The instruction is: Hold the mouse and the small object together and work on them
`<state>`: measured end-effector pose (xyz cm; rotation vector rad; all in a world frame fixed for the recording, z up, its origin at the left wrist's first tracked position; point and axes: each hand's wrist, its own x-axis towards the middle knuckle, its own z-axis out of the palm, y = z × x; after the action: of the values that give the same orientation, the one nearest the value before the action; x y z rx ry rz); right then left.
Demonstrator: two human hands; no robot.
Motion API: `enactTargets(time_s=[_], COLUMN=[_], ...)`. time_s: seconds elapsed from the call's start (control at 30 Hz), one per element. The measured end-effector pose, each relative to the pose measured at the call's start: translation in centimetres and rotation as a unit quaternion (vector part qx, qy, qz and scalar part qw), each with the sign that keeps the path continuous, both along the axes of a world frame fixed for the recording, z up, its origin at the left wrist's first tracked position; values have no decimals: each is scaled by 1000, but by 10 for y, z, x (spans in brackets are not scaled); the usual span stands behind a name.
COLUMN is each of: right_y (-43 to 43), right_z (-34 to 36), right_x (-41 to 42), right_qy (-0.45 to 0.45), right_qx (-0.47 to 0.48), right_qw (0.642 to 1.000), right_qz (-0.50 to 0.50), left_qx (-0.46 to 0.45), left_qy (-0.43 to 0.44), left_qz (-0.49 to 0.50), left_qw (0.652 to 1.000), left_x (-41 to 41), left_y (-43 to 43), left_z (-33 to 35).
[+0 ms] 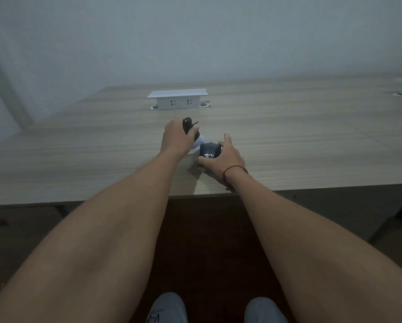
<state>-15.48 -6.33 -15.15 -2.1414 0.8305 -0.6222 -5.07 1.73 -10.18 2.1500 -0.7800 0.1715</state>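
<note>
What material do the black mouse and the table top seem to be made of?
The black mouse, held by the right hand, looks like matte plastic: smooth dark shell with printed white letters. The table top looks like wood-grain laminate, with even grey-brown streaks and a flat finish; solid wood cannot be excluded.

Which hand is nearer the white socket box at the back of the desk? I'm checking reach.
Left. The left hand, gripping a dark object, lies just in front of the socket box; the right hand, on the black mouse, sits farther back.
</note>
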Motion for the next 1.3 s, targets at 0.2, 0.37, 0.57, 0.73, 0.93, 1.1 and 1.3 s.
enactTargets(time_s=[0.2, 0.37, 0.57, 0.73, 0.93, 1.1, 1.3], right_y=[-1, -1, 0, 1, -1, -4, -1], right_z=[1, 1, 0, 1, -2, -3, -1], right_x=[-3, -4, -5, -5, -2, -1, -4], right_qy=[2, 15, 9, 11, 11, 24, 30], right_qx=[-3, -28, -19, -12, 6, -22, -85], right_qw=[1000, 999, 998, 999, 999, 999, 994], right_qz=[25, 36, 51, 37, 36, 34, 54], left_qx=[6, 43, 24, 91, 81, -25, 3], left_qy=[16, 8, -20, -1, 28, 56, 69], left_qz=[-5, -6, -70, -41, -36, -42, 53], left_qw=[1000, 999, 997, 995, 996, 997, 996], left_x=[-2, -8, -16, -18, -16, -10, -3], left_y=[4, 2, -4, -11, -8, 0, 5], left_z=[-2, 1, 22, 24, 20, 11, -12])
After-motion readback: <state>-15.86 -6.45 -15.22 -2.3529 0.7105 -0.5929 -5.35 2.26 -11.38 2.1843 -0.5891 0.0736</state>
